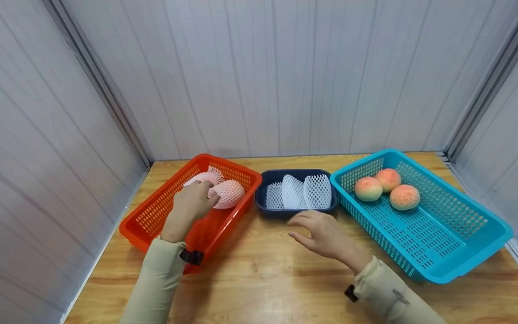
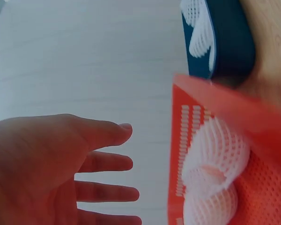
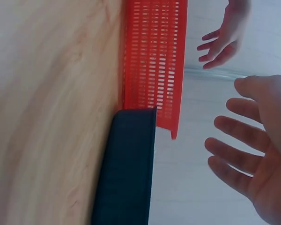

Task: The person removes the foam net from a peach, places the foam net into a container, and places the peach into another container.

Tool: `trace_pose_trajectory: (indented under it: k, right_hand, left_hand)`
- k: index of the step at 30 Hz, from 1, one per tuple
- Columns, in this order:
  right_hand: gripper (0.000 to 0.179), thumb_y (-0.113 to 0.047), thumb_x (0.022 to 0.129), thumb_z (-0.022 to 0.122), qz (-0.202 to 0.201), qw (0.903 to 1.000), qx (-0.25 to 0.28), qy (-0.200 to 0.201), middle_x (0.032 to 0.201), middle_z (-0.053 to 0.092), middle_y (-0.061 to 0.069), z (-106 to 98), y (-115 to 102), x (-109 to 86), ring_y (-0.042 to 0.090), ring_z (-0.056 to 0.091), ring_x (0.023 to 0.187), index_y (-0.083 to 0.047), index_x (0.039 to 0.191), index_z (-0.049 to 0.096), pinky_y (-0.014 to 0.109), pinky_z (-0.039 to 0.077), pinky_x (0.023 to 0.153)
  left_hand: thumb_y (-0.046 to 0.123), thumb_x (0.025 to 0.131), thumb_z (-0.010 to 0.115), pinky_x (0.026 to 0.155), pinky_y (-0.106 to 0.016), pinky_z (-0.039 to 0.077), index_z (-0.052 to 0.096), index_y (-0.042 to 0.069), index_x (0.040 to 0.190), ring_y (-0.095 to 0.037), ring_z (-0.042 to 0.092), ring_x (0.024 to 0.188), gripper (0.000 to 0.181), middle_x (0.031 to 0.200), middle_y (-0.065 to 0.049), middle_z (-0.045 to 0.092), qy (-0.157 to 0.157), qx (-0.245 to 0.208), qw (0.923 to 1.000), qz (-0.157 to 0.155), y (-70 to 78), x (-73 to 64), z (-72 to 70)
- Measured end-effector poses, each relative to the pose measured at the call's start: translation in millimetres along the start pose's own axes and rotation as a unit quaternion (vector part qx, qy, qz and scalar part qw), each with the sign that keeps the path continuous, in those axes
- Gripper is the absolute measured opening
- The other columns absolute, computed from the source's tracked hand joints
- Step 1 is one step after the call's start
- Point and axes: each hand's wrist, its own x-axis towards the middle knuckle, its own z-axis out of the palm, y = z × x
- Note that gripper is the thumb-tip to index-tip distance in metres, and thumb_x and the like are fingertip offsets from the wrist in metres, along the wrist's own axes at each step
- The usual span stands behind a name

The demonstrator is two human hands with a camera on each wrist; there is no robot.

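Above the red basket [image 1: 151, 222] my left hand [image 1: 192, 202] hovers with its fingers extended and holds nothing. Below it in the basket lie peaches in pale foam nets [image 1: 229, 194]; the left wrist view shows two such netted peaches [image 2: 218, 157], apart from the fingers. My right hand [image 1: 324, 234] hangs over the table just in front of the dark blue tray [image 1: 297, 214], fingers spread and holding nothing, as the right wrist view confirms. White foam nets [image 1: 293, 192] lie side by side in that tray.
A turquoise basket [image 1: 439, 225] stands at the right with three bare peaches [image 1: 404, 197] inside. The tray sits between the two baskets on the wooden table [image 1: 259, 279]. Pale panel walls [image 1: 259, 90] enclose the table at the back and sides.
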Motion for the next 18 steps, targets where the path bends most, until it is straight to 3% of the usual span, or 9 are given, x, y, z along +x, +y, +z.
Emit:
trace_pose_trajectory:
  k: [5, 10, 18]
  right_hand:
    - [0.018, -0.027, 0.09, 0.07, -0.028, 0.9995, 0.007, -0.014, 0.095, 0.069, -0.003, 11.2, -3.2, 33.7, 0.013, 0.065, 0.088, -0.012, 0.1, 0.073, 0.03, 0.053, 0.077]
    - [0.016, -0.025, 0.089, 0.07, -0.057, 0.9982, -0.001, -0.02, 0.092, 0.068, -0.002, 27.4, -8.1, 55.4, 0.012, 0.064, 0.084, -0.011, 0.097, 0.073, 0.029, 0.053, 0.075]
    - [0.029, -0.032, 0.092, 0.067, -0.092, 0.9918, -0.055, -0.069, 0.111, 0.067, 0.002, 63.4, -26.3, 91.0, 0.016, 0.064, 0.094, -0.014, 0.115, 0.071, 0.031, 0.053, 0.077]
  left_hand:
    - [0.032, 0.093, 0.059, 0.082, -0.055, 0.049, 0.061, 0.004, 0.126, -0.034, 0.061, 0.101, 0.044, 0.122, -0.017, 0.062, -0.028, -0.038, 0.9988, -0.012, -16.9, 20.1, 0.3]
    - [0.028, 0.094, 0.059, 0.085, -0.058, 0.046, 0.06, 0.003, 0.126, -0.04, 0.06, 0.103, 0.041, 0.123, -0.021, 0.061, -0.028, -0.048, 0.9985, -0.001, -32.4, 42.2, 5.4]
    - [0.021, 0.095, 0.057, 0.094, -0.059, 0.041, 0.058, 0.002, 0.128, -0.039, 0.055, 0.113, 0.038, 0.129, -0.021, 0.057, -0.042, -0.064, 0.997, -0.009, -54.2, 68.5, 5.8]
